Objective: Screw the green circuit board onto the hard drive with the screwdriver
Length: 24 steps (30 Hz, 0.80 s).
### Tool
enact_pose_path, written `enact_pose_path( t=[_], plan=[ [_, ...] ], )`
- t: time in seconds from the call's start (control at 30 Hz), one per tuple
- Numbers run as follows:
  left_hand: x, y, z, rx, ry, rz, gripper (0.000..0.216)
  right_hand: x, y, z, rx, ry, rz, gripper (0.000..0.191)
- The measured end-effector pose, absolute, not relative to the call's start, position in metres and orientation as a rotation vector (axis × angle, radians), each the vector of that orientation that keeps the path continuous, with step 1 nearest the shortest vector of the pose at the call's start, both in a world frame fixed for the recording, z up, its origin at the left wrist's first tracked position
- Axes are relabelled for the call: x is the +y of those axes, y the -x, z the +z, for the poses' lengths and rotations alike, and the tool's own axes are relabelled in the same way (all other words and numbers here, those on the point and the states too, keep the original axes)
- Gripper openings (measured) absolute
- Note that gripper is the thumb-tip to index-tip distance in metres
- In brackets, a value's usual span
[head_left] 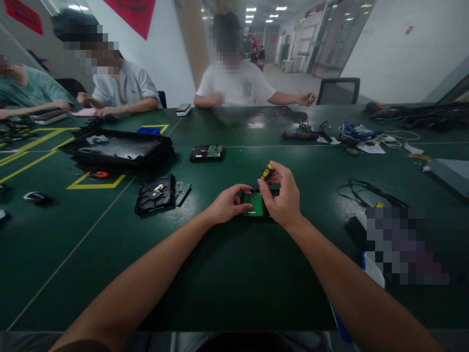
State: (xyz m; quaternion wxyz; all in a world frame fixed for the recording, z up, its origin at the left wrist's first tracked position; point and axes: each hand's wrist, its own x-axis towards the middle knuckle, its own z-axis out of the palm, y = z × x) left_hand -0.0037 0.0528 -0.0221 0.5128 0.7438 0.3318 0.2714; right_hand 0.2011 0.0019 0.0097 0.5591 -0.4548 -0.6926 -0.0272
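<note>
A hard drive (255, 205) with its green circuit board facing up lies on the table in front of me. My left hand (230, 203) grips its left side, thumb on the board and fingers at the far edge. Between the thumb and fingers of my right hand (284, 195) is a yellow and black screwdriver (267, 172), held over the drive's right part. The screwdriver's tip is hidden by my fingers, so I cannot tell whether it touches a screw.
Left of me lie a black drive casing (156, 193) and a loose circuit board (182, 191). Another hard drive (207, 152) is farther back, beside a black tray (120, 149). Black cables (377, 190) lie at right. Several people sit across the green table (220, 274).
</note>
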Motion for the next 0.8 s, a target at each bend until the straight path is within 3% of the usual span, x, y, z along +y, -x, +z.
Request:
enact_pose_path(
  t=[0.8],
  plan=[
    [0.0516,0.0032,-0.0184,0.801,-1.8,0.659,0.056,0.0004,-0.2009,0.0118,-1.642,1.063,-0.109,0.051]
  ],
)
